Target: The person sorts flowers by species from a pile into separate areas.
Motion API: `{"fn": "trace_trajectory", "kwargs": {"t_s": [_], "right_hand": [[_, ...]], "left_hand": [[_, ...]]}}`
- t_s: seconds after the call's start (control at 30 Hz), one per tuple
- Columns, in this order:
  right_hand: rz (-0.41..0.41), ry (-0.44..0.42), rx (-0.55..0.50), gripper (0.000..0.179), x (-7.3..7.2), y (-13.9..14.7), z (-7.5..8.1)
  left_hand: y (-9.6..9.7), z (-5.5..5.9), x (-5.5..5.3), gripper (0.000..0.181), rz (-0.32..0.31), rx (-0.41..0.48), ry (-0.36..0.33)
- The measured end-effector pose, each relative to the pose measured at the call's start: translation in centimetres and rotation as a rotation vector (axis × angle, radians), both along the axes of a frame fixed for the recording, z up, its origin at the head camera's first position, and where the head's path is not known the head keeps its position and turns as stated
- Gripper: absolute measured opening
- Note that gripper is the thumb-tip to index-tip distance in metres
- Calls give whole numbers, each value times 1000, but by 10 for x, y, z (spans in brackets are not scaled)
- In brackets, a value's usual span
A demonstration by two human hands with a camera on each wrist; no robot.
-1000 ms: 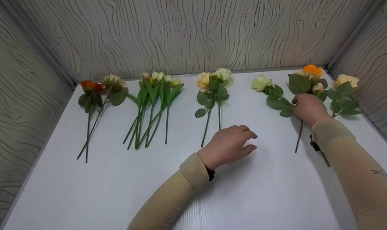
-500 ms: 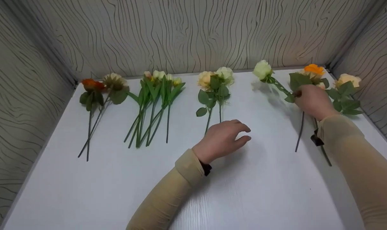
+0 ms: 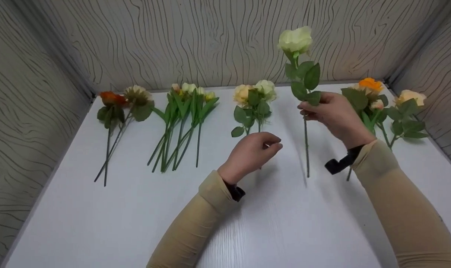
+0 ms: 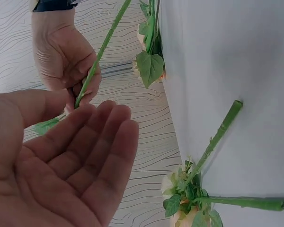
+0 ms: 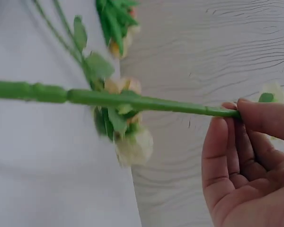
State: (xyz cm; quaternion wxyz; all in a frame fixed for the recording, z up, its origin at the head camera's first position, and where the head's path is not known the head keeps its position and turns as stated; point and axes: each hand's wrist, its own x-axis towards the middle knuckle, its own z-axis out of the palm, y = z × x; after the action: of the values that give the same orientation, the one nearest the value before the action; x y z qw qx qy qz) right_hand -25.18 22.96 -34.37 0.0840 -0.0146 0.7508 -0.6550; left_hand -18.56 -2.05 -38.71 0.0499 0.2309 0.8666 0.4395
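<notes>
Head: flower (image 3: pixel 299 90) in right hand (image 3: pixel 335 117)

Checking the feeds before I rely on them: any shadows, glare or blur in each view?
Head: soft shadows on the white table under the left hand and below the raised pale-green rose, plus a faint sheen near the bottom edge; left wrist: a dim, soft-edged patch on the table; right wrist: cream and peach roses blurred behind the held stem.
</notes>
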Motion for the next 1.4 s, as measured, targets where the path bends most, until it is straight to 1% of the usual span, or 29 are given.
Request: {"fn": "trace_trajectory", "kwargs": {"t_s": [0.03, 0.1, 0.17, 0.2, 0.33, 0.43, 0.53, 0.6, 0.73, 0.83, 0.93, 1.07, 1.2, 1.3, 1.4], "right_hand": [[-5, -12, -112, 40, 3, -6, -4], [-7, -27, -287, 35, 8, -17, -13], [-4, -36, -394, 32, 12, -25, -21], [-3, -37, -427, 32, 14, -29, -25], [-3, -20, -491, 29, 20, -40, -36], [7, -9, -529, 28, 21, -45, -39], [11, -2, -529, 31, 21, -49, -40], [10, -4, -529, 34, 21, -52, -40], [4, -18, -523, 35, 21, -56, -41], [21, -22, -519, 34, 20, -59, -43], [45, -29, -494, 36, 19, -60, -45], [43, -69, -452, 49, 19, -60, -46], [33, -131, -476, 59, 17, -60, -47], [28, -147, -487, 57, 16, -61, -49], [22, -114, -446, 50, 16, -62, -50]], "left_hand": [[0, -1, 0, 28, 0, 11, -17], [1, -2, -1, 30, -3, 31, -44], [2, -3, -1, 30, -17, 59, -80], [2, -4, -1, 29, -26, 77, -99], [3, -5, -1, 26, -53, 157, -186], [2, -6, -2, 21, -49, 214, -237], [-1, -6, -3, 17, -39, 252, -267], [-2, -5, -3, 15, -30, 262, -277], [-4, -5, -4, 9, -18, 270, -281], [-4, -6, -5, 5, -3, 273, -280], [-5, -6, -5, 6, 13, 261, -268], [-6, -6, -5, 8, 24, 221, -231], [-6, -6, -6, 11, 40, 190, -212], [-7, -6, -7, 12, 55, 176, -213], [-7, -8, -8, 13, 63, 163, -212]]}}
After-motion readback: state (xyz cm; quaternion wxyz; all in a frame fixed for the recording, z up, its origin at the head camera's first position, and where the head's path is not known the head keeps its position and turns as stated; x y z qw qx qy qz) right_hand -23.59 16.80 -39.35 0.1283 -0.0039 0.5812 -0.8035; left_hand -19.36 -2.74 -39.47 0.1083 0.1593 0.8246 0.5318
